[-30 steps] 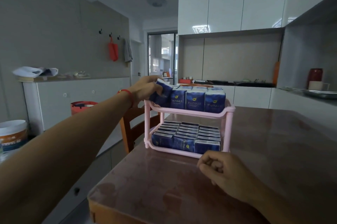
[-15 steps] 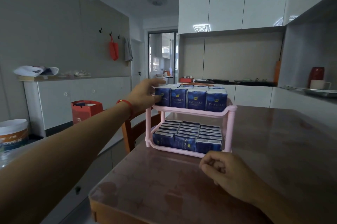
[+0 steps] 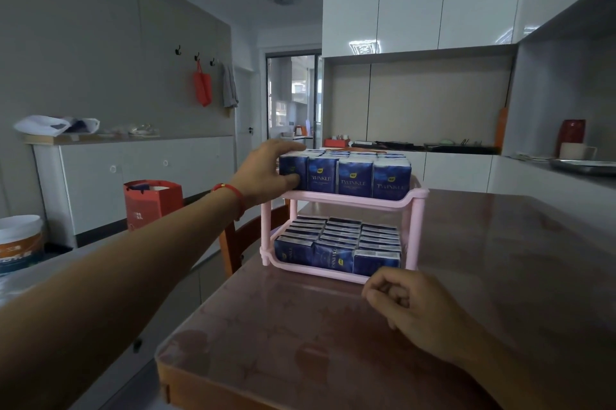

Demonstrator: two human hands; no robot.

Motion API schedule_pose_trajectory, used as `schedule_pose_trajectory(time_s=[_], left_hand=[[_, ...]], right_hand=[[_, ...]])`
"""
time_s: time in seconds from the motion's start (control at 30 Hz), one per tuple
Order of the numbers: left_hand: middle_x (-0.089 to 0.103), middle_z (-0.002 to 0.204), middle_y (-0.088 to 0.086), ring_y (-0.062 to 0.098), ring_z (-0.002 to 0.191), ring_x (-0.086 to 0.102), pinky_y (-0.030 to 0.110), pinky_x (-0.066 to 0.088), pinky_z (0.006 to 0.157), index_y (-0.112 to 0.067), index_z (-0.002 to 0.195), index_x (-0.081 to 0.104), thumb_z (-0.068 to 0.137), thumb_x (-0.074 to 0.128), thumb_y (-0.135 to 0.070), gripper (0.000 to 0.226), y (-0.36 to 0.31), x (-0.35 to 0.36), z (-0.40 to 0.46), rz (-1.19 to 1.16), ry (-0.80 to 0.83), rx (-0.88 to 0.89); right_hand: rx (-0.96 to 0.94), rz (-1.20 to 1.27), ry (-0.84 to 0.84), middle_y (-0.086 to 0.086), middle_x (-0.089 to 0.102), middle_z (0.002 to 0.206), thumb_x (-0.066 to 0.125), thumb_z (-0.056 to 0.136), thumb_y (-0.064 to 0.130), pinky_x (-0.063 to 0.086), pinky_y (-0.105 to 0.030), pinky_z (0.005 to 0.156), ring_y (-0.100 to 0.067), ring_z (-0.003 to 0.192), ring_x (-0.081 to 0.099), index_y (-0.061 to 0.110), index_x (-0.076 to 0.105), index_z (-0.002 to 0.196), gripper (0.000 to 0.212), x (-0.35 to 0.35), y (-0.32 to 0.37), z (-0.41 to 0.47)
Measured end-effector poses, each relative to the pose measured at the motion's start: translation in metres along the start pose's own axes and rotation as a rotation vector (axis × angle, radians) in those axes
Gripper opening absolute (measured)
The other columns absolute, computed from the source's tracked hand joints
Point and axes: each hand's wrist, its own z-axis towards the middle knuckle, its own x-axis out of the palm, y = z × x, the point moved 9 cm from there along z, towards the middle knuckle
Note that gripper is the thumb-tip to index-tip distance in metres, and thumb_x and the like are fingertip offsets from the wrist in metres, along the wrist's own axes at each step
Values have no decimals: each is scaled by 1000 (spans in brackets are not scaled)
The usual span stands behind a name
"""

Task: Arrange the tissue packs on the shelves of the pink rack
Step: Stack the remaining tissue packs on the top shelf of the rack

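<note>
A pink two-shelf rack (image 3: 416, 229) stands on the brown table (image 3: 300, 336). Its top shelf holds a row of upright blue tissue packs (image 3: 356, 178) labelled Twinkle, with more behind them. The lower shelf is filled with several blue packs (image 3: 336, 243) in rows. My left hand (image 3: 266, 173) reaches in from the left and grips the leftmost top pack (image 3: 293, 168), fingers over its top and thumb on its front. My right hand (image 3: 420, 309) rests on the table just in front of the rack's right corner, fingers curled and holding nothing.
A wooden chair (image 3: 240, 239) stands against the table's left side, behind the rack. On the floor at left are a red bag (image 3: 153, 203) and a white bucket (image 3: 20, 239). A counter with a metal tray (image 3: 583, 166) runs along the right.
The leftmost top pack was tilted in my left hand; it now stands upright in line with the row, my hand still on it. My right hand has stayed put.
</note>
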Motion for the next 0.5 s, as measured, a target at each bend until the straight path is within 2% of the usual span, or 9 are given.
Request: schedule_pose_trajectory(time_s=[0.07,0.17,0.27,0.4,0.5], left_hand=[[45,146,5,24,134,43,36,43,107,-20,142,50,88,68,-17,57,-17,2,-2,66,-12,94],[47,144,6,24,133,42,50,42,109,-20,142,50,87,67,-27,58,-44,10,-7,207,-46,232],[49,144,8,25,134,42,49,39,111,-20,142,50,89,63,-28,55,-72,17,-14,251,-99,344],[47,147,5,23,136,39,42,31,113,-25,145,47,90,59,-29,56,-110,42,-23,301,-67,510],[43,150,7,26,138,37,47,31,113,-26,144,49,87,57,-31,58,-120,57,-22,333,-36,514]], right_hand=[[-2,1,6,13,64,58,67,93,20,50,-25,58,-5,52,58,24,70,83,11,2,0,0],[0,-1,9,16,63,58,66,94,19,48,-21,57,-5,52,58,23,69,83,11,2,-1,1],[12,-9,3,17,64,58,65,94,20,47,-19,57,-4,52,58,24,69,83,12,0,-3,1],[33,-13,3,20,65,61,65,95,19,44,-13,58,-2,54,61,25,68,84,13,0,-4,1],[47,-24,4,23,65,62,64,95,20,44,-12,58,-1,56,61,24,69,85,11,-1,-5,1]])
